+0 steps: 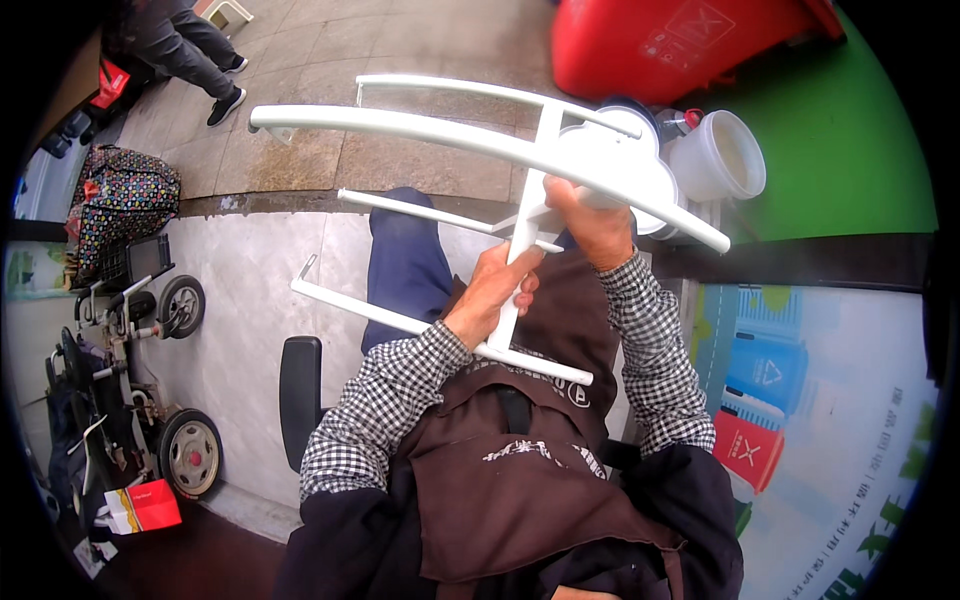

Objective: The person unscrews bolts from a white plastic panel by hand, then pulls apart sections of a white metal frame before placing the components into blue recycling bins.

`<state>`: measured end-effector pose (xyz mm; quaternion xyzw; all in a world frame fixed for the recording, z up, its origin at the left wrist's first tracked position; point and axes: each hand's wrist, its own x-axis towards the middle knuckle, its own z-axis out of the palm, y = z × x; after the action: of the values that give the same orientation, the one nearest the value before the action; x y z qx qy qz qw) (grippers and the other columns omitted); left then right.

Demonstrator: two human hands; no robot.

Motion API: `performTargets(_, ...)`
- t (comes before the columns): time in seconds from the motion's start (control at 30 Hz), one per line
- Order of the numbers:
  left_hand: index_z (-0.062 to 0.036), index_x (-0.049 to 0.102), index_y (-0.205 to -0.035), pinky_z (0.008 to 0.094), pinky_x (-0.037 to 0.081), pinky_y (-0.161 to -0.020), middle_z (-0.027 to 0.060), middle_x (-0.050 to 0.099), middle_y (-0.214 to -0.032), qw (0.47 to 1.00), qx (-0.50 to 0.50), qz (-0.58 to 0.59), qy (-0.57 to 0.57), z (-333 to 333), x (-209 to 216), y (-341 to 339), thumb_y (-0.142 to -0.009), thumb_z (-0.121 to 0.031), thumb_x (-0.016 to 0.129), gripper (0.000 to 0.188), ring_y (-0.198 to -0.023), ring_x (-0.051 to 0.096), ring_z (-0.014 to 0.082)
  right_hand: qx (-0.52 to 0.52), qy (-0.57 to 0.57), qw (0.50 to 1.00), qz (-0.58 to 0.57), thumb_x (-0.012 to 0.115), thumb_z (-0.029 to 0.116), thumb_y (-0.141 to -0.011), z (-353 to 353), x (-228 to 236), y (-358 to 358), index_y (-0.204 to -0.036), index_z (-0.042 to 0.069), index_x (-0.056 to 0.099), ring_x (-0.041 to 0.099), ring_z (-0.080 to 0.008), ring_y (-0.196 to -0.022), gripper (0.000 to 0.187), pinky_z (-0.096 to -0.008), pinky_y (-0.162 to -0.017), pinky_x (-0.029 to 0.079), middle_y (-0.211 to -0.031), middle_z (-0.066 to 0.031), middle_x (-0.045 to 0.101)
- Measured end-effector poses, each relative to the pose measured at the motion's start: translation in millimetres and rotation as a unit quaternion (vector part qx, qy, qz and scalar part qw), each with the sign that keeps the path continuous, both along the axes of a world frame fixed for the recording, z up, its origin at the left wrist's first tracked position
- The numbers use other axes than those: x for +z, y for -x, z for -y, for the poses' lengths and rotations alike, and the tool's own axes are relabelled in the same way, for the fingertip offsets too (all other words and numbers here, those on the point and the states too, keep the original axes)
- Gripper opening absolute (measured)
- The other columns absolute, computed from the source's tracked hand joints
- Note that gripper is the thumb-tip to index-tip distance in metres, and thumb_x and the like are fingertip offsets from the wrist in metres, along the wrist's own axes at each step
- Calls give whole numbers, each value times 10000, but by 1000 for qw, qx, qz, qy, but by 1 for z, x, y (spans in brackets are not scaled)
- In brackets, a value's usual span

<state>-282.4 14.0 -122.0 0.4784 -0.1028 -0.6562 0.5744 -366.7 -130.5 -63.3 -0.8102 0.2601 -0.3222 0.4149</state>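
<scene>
A white tubular frame (pixel 400 124), with long curved rails and straight cross tubes, is held tilted above my lap. My left hand (pixel 490 292) is closed around a cross tube near the frame's lower end. Farther up and to the right, my right hand (pixel 598 228) grips the frame just below the long curved rail; its fingers are partly hidden behind the tubing. The ends of several rails stick out to the left, free of both hands. Beneath the frame are my brown apron (pixel 530 485) and dark blue trouser leg (pixel 402 262).
Beyond my right hand stand a rounded white object (pixel 645 190) and a white bucket (pixel 738 150), before a large red bin (pixel 650 50). Left are a wheeled cart (pixel 190 455), a patterned bag (pixel 125 195) and a red-and-yellow box (pixel 150 505). Another person's legs (pixel 190 45) show far left.
</scene>
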Motion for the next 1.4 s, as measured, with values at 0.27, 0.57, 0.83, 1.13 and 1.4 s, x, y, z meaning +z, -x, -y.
performTargets(0.27, -91, 534, -967, 237, 423, -428, -18, 529, -671, 990, 101, 98, 1, -5, -10, -54, -1020, -342, 668, 289, -492, 482, 64, -87, -1, 995, 41, 771, 119, -864, 11, -12, 7, -865, 27, 705, 675, -157, -716, 113, -305, -650, 527, -746, -29, 670)
performTargets(0.57, -106, 543, -951, 232, 404, -402, -19, 533, -671, 986, 154, 56, -4, -27, -6, -82, -977, -348, 720, 301, -456, 476, 61, -161, -146, 946, 240, 688, 247, -956, 54, 18, 19, -724, 75, 619, 550, -106, -694, 297, -272, -646, 405, -730, -32, 630)
performTargets(0.83, -32, 567, -971, 221, 393, -431, 6, 539, -698, 953, 187, 235, 49, -17, 11, -94, -940, -218, 735, 253, -503, 473, 66, -165, -293, 868, 366, 711, 377, -972, 102, -15, 48, -766, 161, 585, 515, -43, -597, 324, -210, -455, 286, -747, -2, 639)
performTargets(1.13, -8, 607, -940, 240, 401, -413, 7, 570, -651, 893, 218, 378, 110, -1, 65, -142, -954, -196, 716, 218, -446, 511, 71, -67, -382, 823, 415, 666, 394, -1017, 97, 0, 46, -794, 165, 579, 510, -41, -603, 332, -201, -433, 284, -763, 1, 636)
performTargets(1.4, -13, 622, -932, 229, 388, -418, -4, 567, -634, 847, 199, 475, 135, 10, 126, -166, -953, -219, 723, 230, -451, 500, 62, -24, -402, 793, 457, 651, 394, -1030, 87, 17, 42, -772, 147, 580, 516, -51, -601, 365, -178, -423, 308, -773, -16, 638)
